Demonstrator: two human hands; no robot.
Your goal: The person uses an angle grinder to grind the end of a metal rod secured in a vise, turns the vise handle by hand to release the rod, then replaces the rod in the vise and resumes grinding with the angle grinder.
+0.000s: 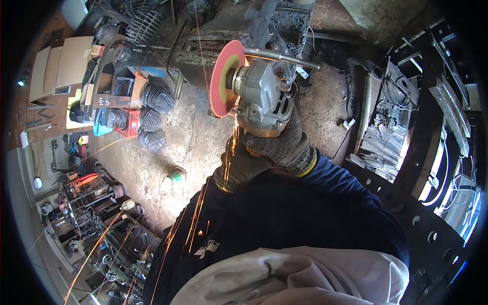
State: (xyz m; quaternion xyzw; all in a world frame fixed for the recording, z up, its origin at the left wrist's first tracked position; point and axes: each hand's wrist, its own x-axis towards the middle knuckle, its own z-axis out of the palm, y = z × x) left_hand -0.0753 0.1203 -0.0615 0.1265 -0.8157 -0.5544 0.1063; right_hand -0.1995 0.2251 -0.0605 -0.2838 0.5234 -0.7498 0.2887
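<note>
An angle grinder with a silver-grey gear head is held up in front of my chest. Its red disc, yellowish toward the middle, stands edge-up on the left side. My right hand, in a grey knit glove with a yellow cuff edge, wraps the grinder's body just below the head. Below and left of it, my left hand, gloved alike and in shadow, is closed on the grinder too; its fingers are partly hidden. A metal rod with a threaded end lies behind the disc. Orange sparks stream from the disc toward me.
A dark, grimy metal bench stands ahead. Wire coils sit by a red crate at left, with cardboard above. A green-banded roll rests on the floor. Metal rods are piled at right; machinery fills the lower left.
</note>
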